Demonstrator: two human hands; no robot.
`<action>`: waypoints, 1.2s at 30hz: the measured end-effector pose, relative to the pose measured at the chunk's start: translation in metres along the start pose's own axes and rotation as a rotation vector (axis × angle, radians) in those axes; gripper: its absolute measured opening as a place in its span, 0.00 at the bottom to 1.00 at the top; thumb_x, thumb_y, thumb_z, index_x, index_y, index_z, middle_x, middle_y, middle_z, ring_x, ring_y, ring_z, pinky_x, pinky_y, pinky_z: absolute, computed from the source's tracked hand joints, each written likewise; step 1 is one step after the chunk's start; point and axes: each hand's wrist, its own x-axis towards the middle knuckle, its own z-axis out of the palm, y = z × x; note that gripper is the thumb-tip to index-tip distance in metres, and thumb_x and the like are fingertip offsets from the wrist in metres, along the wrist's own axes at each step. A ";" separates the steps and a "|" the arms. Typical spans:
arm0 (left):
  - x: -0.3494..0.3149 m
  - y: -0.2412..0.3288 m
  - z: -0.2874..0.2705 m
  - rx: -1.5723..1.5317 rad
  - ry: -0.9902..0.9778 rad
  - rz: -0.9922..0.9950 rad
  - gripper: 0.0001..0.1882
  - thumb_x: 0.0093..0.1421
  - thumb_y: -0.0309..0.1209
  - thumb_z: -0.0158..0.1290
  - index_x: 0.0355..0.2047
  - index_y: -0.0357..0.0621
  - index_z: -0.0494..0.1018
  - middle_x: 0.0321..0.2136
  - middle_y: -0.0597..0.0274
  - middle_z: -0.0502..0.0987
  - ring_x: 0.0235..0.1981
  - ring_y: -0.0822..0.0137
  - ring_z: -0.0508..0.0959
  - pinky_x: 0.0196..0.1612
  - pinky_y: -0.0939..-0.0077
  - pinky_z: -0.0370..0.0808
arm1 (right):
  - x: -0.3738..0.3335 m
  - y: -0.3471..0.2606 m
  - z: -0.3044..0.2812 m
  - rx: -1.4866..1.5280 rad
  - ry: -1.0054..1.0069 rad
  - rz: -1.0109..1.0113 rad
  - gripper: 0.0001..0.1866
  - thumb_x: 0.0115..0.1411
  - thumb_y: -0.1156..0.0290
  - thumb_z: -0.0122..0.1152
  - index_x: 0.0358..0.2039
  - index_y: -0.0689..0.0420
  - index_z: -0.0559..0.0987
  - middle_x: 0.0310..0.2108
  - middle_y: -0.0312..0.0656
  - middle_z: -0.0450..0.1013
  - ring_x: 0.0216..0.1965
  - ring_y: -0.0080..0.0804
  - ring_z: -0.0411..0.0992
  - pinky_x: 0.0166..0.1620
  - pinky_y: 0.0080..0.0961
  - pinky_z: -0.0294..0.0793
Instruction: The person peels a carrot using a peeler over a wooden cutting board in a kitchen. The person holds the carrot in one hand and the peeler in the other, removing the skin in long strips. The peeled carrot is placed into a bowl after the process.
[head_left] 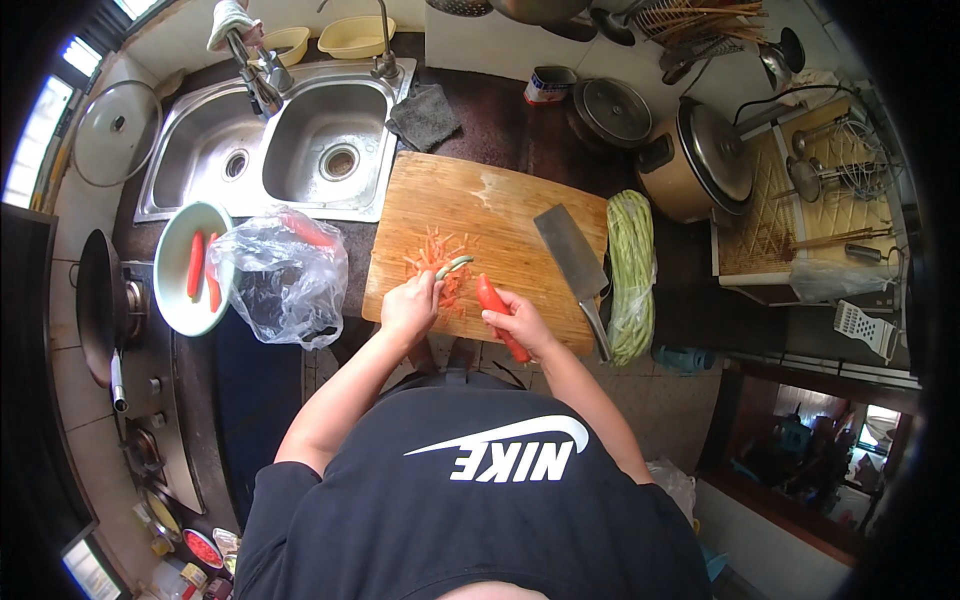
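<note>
My right hand [520,322] is closed around a red-orange carrot [490,296], its upper end pointing away from me, over the near edge of the wooden cutting board [470,190]. Just left of it, my left hand [411,307] grips a small peeler [455,267] with a pale, curved head. The peeler and the carrot are apart. Thin orange peelings [430,248] lie scattered on the board beyond my left hand. A cleaver [570,250] rests flat on the board's right side, its handle toward me and over the edge.
A pale bowl [176,300] with carrots stands left, beside a clear plastic bag [285,285] holding something red. Wrapped long green beans [629,280] lie right of the board. Beyond are a double sink [270,140], a grey cloth [424,117] and a large pot [680,160].
</note>
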 end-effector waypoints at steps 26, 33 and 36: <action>0.008 -0.002 0.008 0.063 0.124 0.074 0.07 0.57 0.34 0.49 0.30 0.46 0.67 0.19 0.57 0.71 0.20 0.58 0.75 0.23 0.64 0.72 | 0.009 -0.005 0.008 -0.543 0.258 0.058 0.25 0.44 0.68 0.65 0.45 0.61 0.74 0.31 0.46 0.75 0.33 0.31 0.74 0.38 0.28 0.71; -0.009 0.022 0.006 -0.161 0.180 0.180 0.08 0.57 0.35 0.50 0.32 0.45 0.68 0.20 0.57 0.71 0.21 0.58 0.75 0.23 0.65 0.72 | 0.014 0.008 0.005 -0.362 0.261 0.001 0.25 0.47 0.70 0.64 0.47 0.62 0.73 0.29 0.36 0.72 0.26 0.21 0.69 0.31 0.20 0.68; -0.010 0.030 0.005 -0.135 0.179 0.250 0.08 0.56 0.35 0.50 0.30 0.46 0.67 0.20 0.58 0.71 0.20 0.58 0.75 0.22 0.66 0.72 | 0.013 0.005 0.003 -0.222 0.155 0.077 0.23 0.49 0.72 0.63 0.47 0.62 0.72 0.27 0.33 0.70 0.24 0.18 0.66 0.29 0.17 0.66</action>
